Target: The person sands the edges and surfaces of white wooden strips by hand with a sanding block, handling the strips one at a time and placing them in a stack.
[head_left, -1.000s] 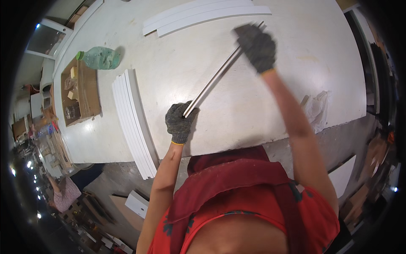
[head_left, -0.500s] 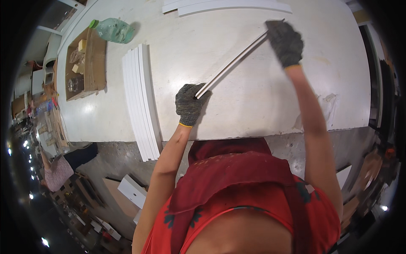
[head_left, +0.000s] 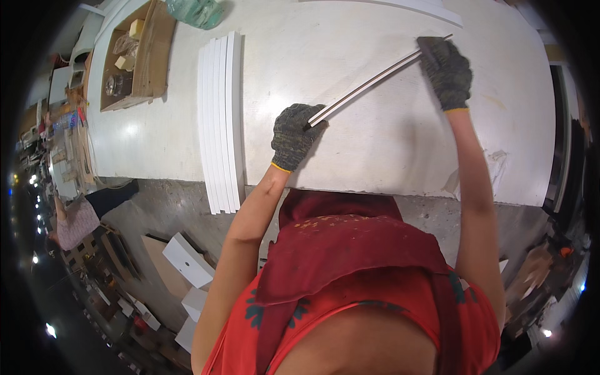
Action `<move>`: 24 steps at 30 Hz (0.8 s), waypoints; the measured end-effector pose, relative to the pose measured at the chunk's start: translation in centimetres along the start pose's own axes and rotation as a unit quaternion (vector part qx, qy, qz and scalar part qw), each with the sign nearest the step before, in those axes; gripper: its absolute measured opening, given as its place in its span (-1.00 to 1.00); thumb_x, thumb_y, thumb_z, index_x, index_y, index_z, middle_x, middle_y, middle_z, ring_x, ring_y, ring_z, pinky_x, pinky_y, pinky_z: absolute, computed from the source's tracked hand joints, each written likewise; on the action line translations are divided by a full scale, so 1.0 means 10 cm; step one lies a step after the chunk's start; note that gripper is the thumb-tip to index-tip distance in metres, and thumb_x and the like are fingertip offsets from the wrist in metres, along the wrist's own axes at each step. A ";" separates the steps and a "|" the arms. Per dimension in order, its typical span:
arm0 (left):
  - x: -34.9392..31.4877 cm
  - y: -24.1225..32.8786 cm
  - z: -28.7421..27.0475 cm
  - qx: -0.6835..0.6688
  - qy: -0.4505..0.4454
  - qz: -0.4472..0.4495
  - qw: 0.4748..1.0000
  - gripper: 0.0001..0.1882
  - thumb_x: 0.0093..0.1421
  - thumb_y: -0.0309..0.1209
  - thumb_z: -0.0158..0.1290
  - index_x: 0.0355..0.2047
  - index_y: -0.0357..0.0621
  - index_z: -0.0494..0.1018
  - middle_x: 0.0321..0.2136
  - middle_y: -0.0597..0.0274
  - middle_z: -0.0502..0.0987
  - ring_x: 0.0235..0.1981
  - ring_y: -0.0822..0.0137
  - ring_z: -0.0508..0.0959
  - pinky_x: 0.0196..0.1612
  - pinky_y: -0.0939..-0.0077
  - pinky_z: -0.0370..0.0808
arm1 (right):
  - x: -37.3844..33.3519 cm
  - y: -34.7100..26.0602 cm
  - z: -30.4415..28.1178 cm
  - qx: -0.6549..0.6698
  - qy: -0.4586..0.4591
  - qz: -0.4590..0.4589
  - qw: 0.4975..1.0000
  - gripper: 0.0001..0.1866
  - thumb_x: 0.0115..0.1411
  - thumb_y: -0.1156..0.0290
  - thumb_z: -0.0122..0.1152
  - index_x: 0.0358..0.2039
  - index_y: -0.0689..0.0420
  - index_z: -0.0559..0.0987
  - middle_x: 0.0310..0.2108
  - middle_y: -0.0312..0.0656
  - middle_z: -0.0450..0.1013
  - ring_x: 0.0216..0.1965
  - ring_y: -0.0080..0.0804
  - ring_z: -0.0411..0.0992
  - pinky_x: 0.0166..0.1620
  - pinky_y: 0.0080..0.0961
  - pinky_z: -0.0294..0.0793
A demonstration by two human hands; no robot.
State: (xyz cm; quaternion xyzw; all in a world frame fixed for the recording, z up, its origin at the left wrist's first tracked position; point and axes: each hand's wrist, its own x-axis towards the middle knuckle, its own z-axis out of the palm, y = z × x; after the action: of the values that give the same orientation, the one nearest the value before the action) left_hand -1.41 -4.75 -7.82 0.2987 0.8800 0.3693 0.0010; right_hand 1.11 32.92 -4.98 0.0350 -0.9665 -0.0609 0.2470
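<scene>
A long thin white strip (head_left: 369,84) with a dark line along its side slants up to the right above the white table. My left hand (head_left: 295,137), in a dark knitted glove with a yellow cuff, is closed around its near end. At the far end is my right hand (head_left: 447,75), gloved alike, with its fingers bent over the strip. Between that glove and the strip shows a dark flat pad (head_left: 427,47), its kind unclear. The strip's tip sticks out just past the right glove.
Several white strips (head_left: 220,125) lie side by side left of my hands, overhanging the table's (head_left: 375,162) front edge. Behind them are an open cardboard box (head_left: 164,56) and a green-tinted plastic bottle (head_left: 197,11). More white boards (head_left: 412,5) lie at the back. At far left, a person (head_left: 78,222) bends.
The whole view has shifted, so the table things appear higher and further right. Both hands keep their hold, and the strip lies at a slightly flatter slant.
</scene>
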 end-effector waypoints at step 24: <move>0.01 -0.07 -0.02 -0.043 -0.002 -0.084 0.996 -0.68 -0.10 -0.28 0.46 -0.36 -0.16 0.66 -0.50 0.17 0.57 -0.52 0.21 0.52 -0.40 0.36 0.47 | 0.14 1.31 0.34 0.001 -0.095 0.433 0.896 -0.52 0.25 -0.20 -0.01 0.06 -0.31 0.61 0.08 -0.34 0.53 0.13 -0.14 0.43 0.17 -0.07 0.37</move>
State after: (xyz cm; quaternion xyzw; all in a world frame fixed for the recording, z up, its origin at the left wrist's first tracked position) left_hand -1.95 -5.22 -8.14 0.2241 0.8851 0.4053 0.0464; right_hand -2.31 46.09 -5.52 -0.3931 -0.9048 0.0498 0.1561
